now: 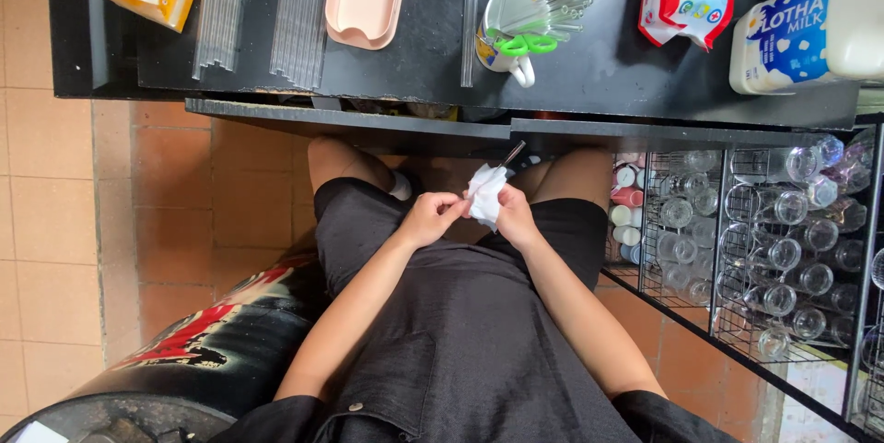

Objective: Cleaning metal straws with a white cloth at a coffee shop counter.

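Over my lap, below the black table (414,75), my right hand (516,219) is gripping a white tissue (485,194) around a thin glass tube (509,155), my left hand (429,217) is pinching its near end, and wiping seems midway.

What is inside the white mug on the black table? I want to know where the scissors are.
The white mug holds green-handled scissors and a bundle of clear glass rods leaning out to the right. Their lower ends and the mug's bottom are hidden by its wall.
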